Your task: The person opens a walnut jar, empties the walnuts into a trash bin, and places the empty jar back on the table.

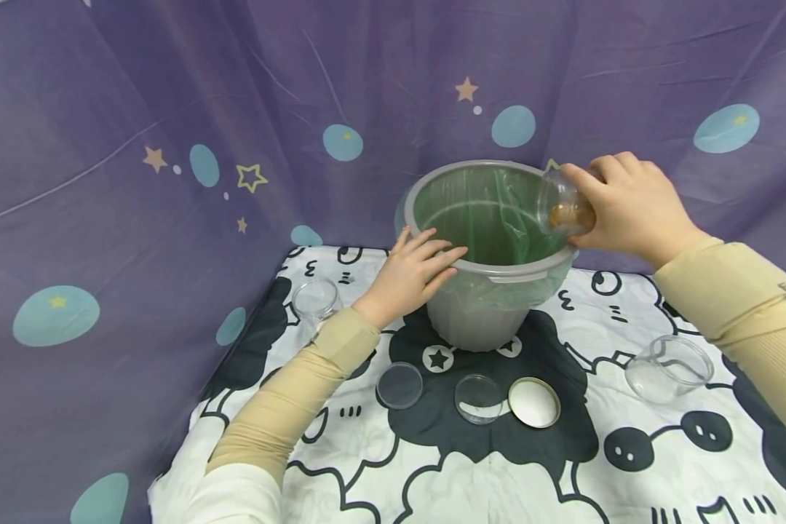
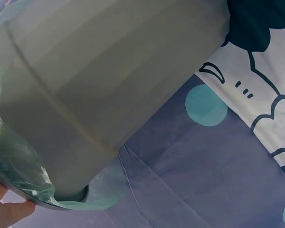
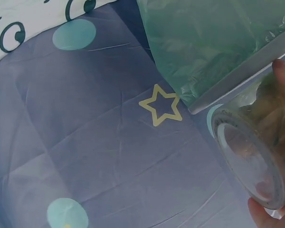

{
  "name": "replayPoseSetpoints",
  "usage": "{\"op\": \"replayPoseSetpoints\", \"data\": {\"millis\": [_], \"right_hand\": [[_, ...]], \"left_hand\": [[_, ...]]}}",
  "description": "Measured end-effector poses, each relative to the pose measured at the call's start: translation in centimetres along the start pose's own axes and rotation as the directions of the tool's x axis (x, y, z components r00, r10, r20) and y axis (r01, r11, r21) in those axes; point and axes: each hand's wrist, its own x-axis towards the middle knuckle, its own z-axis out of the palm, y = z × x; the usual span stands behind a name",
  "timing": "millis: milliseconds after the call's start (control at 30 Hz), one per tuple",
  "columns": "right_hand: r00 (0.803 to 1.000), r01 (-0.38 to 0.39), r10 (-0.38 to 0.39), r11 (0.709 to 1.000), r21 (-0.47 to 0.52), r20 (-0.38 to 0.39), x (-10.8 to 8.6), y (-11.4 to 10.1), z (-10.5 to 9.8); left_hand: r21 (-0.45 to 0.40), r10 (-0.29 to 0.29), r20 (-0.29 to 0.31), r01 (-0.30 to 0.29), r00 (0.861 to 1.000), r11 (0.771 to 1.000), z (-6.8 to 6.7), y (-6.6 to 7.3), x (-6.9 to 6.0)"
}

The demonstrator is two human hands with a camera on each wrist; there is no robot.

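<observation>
A grey bin (image 1: 474,324) stands upright on the patterned cloth, lined with a green plastic bag (image 1: 455,218) folded over its rim. My left hand (image 1: 411,275) rests on the near-left rim with its fingers spread and mostly straight. My right hand (image 1: 635,211) holds a clear jar (image 1: 552,204) tilted on its side at the bin's right rim, its mouth facing into the bin. Something orange-brown lies inside the jar. In the right wrist view, the jar's round base (image 3: 247,161) faces the camera, with fingertips at its sides.
One clear jar (image 1: 316,297) stands at left behind my forearm, another (image 1: 669,370) at right. In front of the bin lie two clear discs (image 1: 399,386) and a white lid with a gold edge (image 1: 534,402). A purple curtain (image 1: 393,80) hangs close behind.
</observation>
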Motion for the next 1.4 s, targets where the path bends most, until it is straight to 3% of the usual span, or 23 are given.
{"op": "replayPoseSetpoints", "data": {"millis": [667,1033,1400], "right_hand": [[0.996,0.084,-0.084,0.996,-0.028,-0.016,0.9,-0.6,0.5],[0.991,0.128,-0.124,0.988,-0.084,0.047,1.6,-0.9,0.1],[0.974,0.227,-0.226,0.967,-0.115,0.02,2.0,-0.8,0.3]], "left_hand": [[-0.002,-0.014,-0.006,0.014,1.0,1.0,0.2,0.2,0.0],[-0.013,-0.015,-0.009,0.015,1.0,1.0,0.2,0.2,0.2],[-0.017,-0.025,-0.004,0.024,1.0,1.0,0.3,0.2,0.1]]}}
